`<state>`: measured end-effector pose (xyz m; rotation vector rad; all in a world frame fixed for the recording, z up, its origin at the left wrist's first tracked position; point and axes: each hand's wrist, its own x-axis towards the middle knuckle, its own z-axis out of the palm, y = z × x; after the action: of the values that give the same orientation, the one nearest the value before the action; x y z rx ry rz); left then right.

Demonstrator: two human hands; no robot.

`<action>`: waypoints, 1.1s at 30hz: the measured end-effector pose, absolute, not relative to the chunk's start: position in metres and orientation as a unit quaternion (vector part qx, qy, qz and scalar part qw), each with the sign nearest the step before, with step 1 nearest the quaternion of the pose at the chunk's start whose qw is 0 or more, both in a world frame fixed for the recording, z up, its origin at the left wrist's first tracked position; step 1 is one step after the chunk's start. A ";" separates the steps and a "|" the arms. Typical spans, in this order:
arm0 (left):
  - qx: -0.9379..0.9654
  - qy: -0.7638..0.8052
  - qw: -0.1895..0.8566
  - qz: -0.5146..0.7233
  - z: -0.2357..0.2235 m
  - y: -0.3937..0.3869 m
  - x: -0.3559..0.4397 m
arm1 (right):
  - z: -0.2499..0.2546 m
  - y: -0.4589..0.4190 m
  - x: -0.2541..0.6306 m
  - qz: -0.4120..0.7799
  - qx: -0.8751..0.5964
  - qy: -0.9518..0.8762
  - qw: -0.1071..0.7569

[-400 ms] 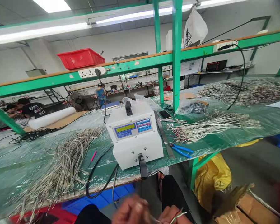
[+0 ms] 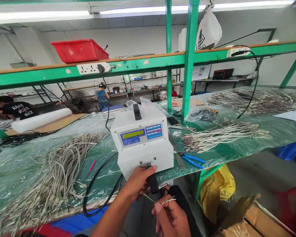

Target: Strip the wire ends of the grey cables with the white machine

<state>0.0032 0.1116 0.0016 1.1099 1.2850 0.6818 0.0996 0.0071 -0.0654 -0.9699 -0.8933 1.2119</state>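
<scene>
A white benchtop machine (image 2: 143, 141) with a blue keypad and yellow display stands on the green bench. A black lever (image 2: 153, 181) hangs from its front. My left hand (image 2: 138, 182) has risen to that lever, with fingers curled around its top by the machine's front face. My right hand (image 2: 171, 219) is lower, near my lap, pinching a thin cable (image 2: 166, 200) whose stripped red, green and white wire ends point up towards the machine.
A large pile of grey cables (image 2: 56, 171) lies left of the machine, and lighter cable bundles (image 2: 222, 133) lie to its right. Blue-handled pliers (image 2: 191, 159) and a steel ruler (image 2: 176, 149) sit beside it. A black power cord (image 2: 96, 187) loops over the bench edge. People work at far left.
My left hand has moved up from my lap onto the machine's black lever. My right hand has lifted the cable closer to the machine. The view has tilted slightly.
</scene>
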 end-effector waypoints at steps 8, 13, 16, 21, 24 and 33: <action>0.439 0.516 0.669 0.306 -0.001 0.115 -0.002 | -0.064 0.023 0.101 0.446 -0.527 -0.420 0.589; 0.441 0.511 0.667 0.315 -0.005 0.116 -0.002 | -0.067 0.023 0.095 0.408 -0.562 -0.424 0.581; 0.445 0.505 0.667 0.319 -0.007 0.116 -0.002 | -0.067 0.021 0.090 0.409 -0.581 -0.408 0.573; 0.450 0.501 0.664 0.326 -0.006 0.114 -0.002 | -0.065 0.021 0.088 0.429 -0.573 -0.385 0.583; 0.455 0.503 0.660 0.324 -0.003 0.112 -0.001 | -0.064 0.021 0.087 0.436 -0.563 -0.382 0.589; 0.461 0.500 0.661 0.318 0.002 0.109 -0.006 | -0.064 0.021 0.093 0.515 -0.520 -0.341 0.590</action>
<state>-0.0056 0.1094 0.0023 1.0425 1.1322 0.7183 0.0933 0.0213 -0.0636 -1.2110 -0.7931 1.1977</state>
